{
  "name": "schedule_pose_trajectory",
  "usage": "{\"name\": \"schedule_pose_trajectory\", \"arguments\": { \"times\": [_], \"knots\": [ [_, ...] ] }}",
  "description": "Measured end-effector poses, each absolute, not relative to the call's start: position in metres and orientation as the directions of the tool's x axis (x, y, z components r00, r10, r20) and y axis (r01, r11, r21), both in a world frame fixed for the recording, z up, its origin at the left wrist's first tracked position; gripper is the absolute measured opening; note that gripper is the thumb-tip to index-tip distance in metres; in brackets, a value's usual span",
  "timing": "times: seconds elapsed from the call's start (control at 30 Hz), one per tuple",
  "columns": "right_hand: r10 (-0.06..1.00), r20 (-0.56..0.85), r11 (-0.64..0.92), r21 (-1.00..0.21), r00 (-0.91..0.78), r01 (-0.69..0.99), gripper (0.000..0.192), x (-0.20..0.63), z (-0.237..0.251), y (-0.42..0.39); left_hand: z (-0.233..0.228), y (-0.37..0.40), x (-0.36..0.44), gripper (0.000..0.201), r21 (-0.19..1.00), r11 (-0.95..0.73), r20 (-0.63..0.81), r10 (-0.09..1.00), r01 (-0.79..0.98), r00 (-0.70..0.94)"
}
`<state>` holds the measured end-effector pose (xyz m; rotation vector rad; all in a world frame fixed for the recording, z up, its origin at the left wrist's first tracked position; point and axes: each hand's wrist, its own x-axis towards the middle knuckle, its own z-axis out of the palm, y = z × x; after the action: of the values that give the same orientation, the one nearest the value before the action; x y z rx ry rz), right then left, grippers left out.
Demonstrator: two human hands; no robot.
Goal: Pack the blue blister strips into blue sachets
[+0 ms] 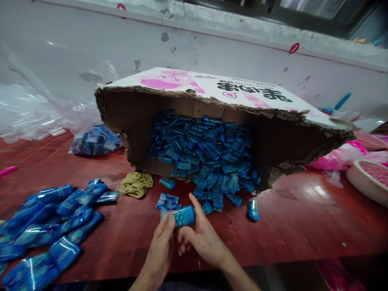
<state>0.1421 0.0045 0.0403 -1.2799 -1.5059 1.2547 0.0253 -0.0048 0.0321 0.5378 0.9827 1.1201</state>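
gripping a blue capsule (182,216), both hands (197,236), illegible box print (254,91)

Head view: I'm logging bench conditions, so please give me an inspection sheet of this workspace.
Surface: red wooden table, glossy, scuffed.
Job's things: blue capsule-shaped piece held between both hands; torn cardboard box on its side spilling loose blue pieces; wrapped blue packets piled at the left.
Clutter: yellow cloth, clear plastic sheeting, bag of blue pieces, pink items at the right.
Hands: left hand and right hand both grip the piece.
Cables: nothing seen.
Surroundings: stained white wall.
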Motion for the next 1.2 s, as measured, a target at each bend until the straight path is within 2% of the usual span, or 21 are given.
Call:
{"name": "schedule_pose_trajectory", "arguments": {
  "times": [0.1, 0.2, 0.3, 0.4, 0.47, 0.6, 0.83, 0.97, 1.07, 1.2],
  "knots": [
    [0.871, -0.169, -0.222, -0.973, -0.461, -0.063, 0.068, 0.152, 0.028, 0.003, 0.018, -0.008, 0.022, 0.024, 0.692, 0.475, -0.423, 0.877, -0.544, 0.228],
    [0.867, -0.199, -0.27, -0.958, -0.456, -0.094, 0.053, 0.162, 0.018, 0.003, 0.006, -0.013, 0.019, 0.023, 0.651, 0.522, -0.46, 0.849, -0.551, 0.262],
    [0.845, -0.248, -0.333, -0.937, -0.473, -0.102, 0.054, 0.168, 0.017, 0.001, 0.007, -0.017, 0.015, 0.021, 0.672, 0.538, -0.446, 0.843, -0.51, 0.302],
    [0.879, -0.186, -0.271, -0.952, -0.44, -0.14, 0.047, 0.169, 0.024, -0.003, 0.016, -0.019, 0.01, 0.021, 0.712, 0.534, -0.419, 0.844, -0.457, 0.334],
    [0.912, -0.115, -0.223, -0.945, -0.395, -0.238, 0.042, 0.166, 0.029, -0.007, 0.021, -0.02, 0.009, 0.024, 0.73, 0.535, -0.41, 0.841, -0.425, 0.354],
    [0.918, -0.11, -0.295, -0.831, -0.381, -0.471, 0.059, 0.152, 0.032, -0.015, 0.022, -0.025, 0.013, 0.03, 0.74, 0.562, -0.4, 0.809, -0.37, 0.43],
    [0.887, -0.112, -0.351, -0.795, -0.449, -0.495, 0.067, 0.145, 0.029, -0.022, 0.017, -0.029, 0.015, 0.032, 0.603, 0.677, -0.497, 0.732, -0.422, 0.466],
    [0.881, -0.103, -0.36, -0.778, -0.461, -0.514, 0.07, 0.147, 0.036, -0.026, 0.02, -0.025, 0.011, 0.033, 0.606, 0.702, -0.511, 0.704, -0.374, 0.493],
    [0.892, -0.088, -0.336, -0.785, -0.443, -0.52, 0.064, 0.145, 0.039, -0.028, 0.022, -0.023, 0.01, 0.031, 0.62, 0.693, -0.515, 0.713, -0.368, 0.477],
    [0.937, -0.027, -0.231, -0.798, -0.349, -0.556, 0.045, 0.141, 0.038, -0.027, 0.022, -0.024, 0.014, 0.034, 0.63, 0.686, -0.523, 0.721, -0.363, 0.455]
  ]
}}
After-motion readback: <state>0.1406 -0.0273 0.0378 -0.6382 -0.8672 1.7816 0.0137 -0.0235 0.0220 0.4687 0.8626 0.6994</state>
